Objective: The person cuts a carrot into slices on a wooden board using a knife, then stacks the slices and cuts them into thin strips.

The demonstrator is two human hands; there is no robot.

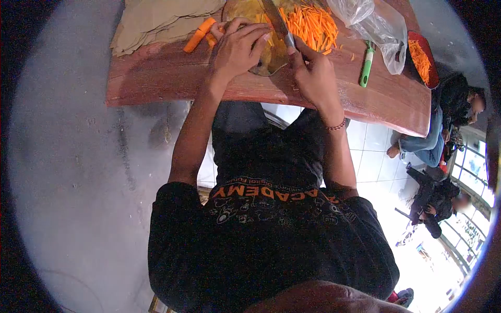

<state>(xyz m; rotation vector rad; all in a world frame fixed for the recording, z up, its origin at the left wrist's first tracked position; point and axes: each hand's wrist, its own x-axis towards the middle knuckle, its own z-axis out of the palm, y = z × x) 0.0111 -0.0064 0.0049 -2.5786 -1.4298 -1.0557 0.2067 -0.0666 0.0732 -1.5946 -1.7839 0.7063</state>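
Left hand (237, 44) presses fingers down on a carrot piece (200, 34) at the chopping board's (271, 60) near edge | right hand (313, 73) wrapped tight round the knife (279, 23), blade over board | carrot sticks (310, 23) heaped at far side | green peeler (367, 65) on tabletop (156, 78) right

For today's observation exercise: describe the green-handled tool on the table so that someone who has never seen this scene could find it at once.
Start at the reddish wooden table. Beside the right hand, which holds the knife, lies a peeler, next to the clear plastic bag. Its bright green handle sets it apart from the orange carrot strips all around.
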